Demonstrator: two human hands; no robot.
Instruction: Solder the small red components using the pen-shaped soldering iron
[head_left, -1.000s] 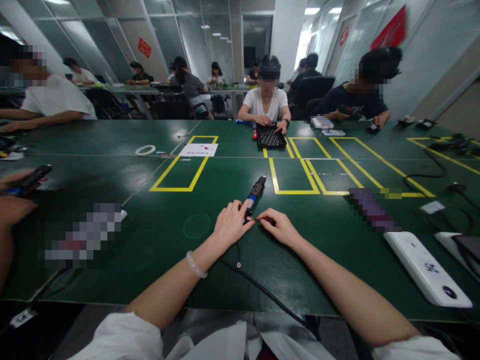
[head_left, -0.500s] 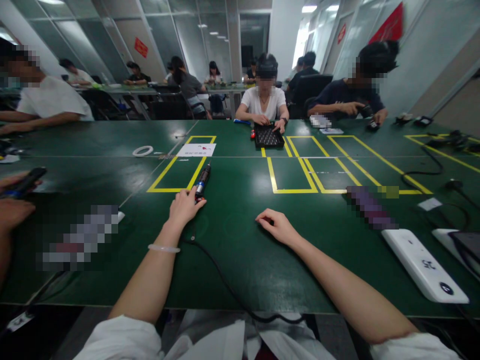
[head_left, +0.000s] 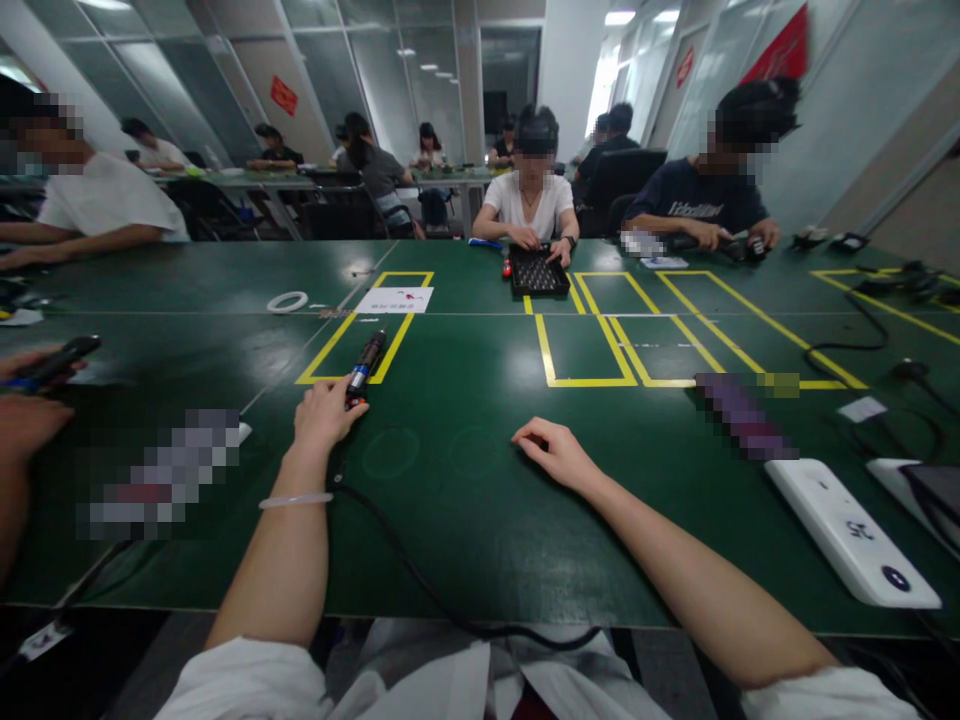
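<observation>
Head view: to our right on the green table (head_left: 525, 550) lie a white device (head_left: 847, 530) with a lit number and, just beyond it, a blurred-out dark thing (head_left: 742, 415); to our left lies a blurred-out pale thing (head_left: 169, 470). Ahead, a white sheet (head_left: 394, 299) covers part of a yellow tape outline (head_left: 394, 350), a white ring (head_left: 288, 302) to its left. Opposite us, a person in a white top (head_left: 517, 205) has both hands at a black tray (head_left: 540, 275).

Our left hand (head_left: 326, 415) is clamped around the rear end of a dark, blue-banded tool (head_left: 367, 362). It juts forward past our fingers, over the outline's near edge, its tip just short of the sheet. A black cord (head_left: 397, 545) trails back towards us. Our right hand (head_left: 556, 455) rests well apart from the tool, fingers curled; whether they meet the thumb we cannot tell.
</observation>
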